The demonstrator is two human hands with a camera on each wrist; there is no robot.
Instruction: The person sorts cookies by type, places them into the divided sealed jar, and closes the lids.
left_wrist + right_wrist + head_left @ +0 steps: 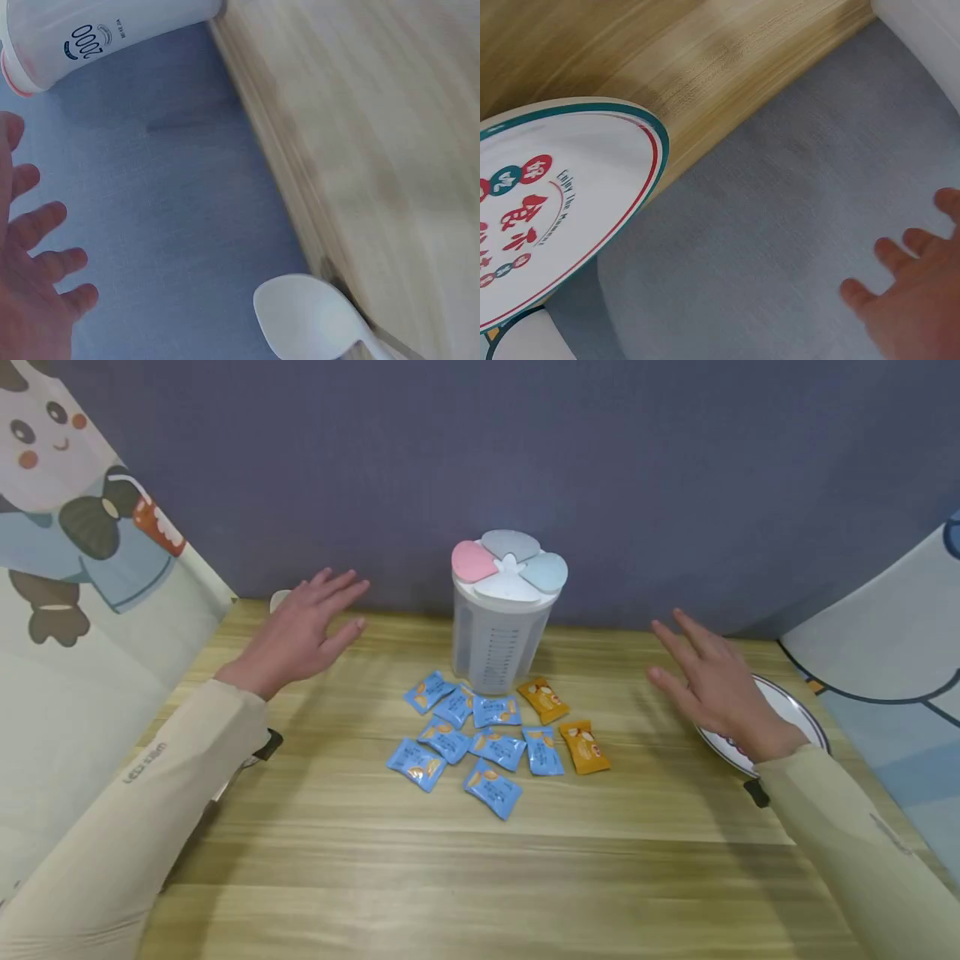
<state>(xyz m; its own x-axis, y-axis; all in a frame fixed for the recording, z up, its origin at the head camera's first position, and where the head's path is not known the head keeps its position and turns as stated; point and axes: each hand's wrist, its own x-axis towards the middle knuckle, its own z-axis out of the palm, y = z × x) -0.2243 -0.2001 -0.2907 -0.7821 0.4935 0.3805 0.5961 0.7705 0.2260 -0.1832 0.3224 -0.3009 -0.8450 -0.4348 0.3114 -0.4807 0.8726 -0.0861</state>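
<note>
Both the left hand (300, 631) and right hand (712, 685) hover flat-fingered and empty, flanking the lidded container (504, 610) and snack packets (487, 739) clustered mid-worktop (480, 860) within reach.

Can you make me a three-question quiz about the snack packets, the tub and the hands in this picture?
1. Where do the snack packets lie?
A. on the table in front of the tub
B. on the plate
C. inside the tub

2. How many packets are orange?
A. five
B. two
C. none

3. What are the two hands doing?
A. both grip packets
B. one lifts the tub
C. both are spread flat and hold nothing

Answers:
1. A, as the packets are strewn on the wooden table just before the tub, not on the plate.
2. B, as two orange packets lie at the right edge of the blue ones.
3. C, as the left hand and the right hand have straight fingers, apart from every packet.
</note>
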